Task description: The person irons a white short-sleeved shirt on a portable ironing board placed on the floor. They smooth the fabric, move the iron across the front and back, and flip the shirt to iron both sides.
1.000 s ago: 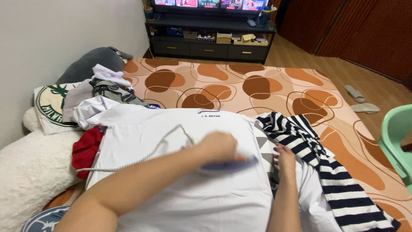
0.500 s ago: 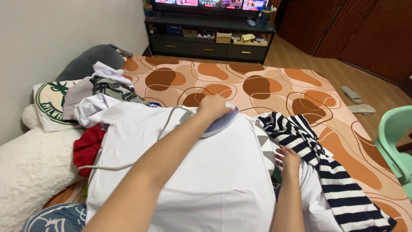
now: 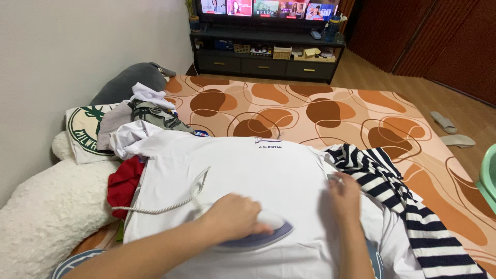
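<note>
A white T-shirt lies spread flat in front of me. My left hand grips the handle of a white and blue clothes iron, whose soleplate rests on the near part of the shirt. Its white cord trails left across the fabric. My right hand presses flat on the shirt's right edge, beside a navy and white striped garment.
A pile of clothes, a red garment, a printed pillow and a fluffy white cushion lie on the left. The orange patterned mattress stretches ahead to a dark TV cabinet. Slippers sit on the wooden floor.
My left hand has pulled the iron back from the shirt's collar end to the near part. My right hand has shifted slightly along the right edge. The view has moved a little.
</note>
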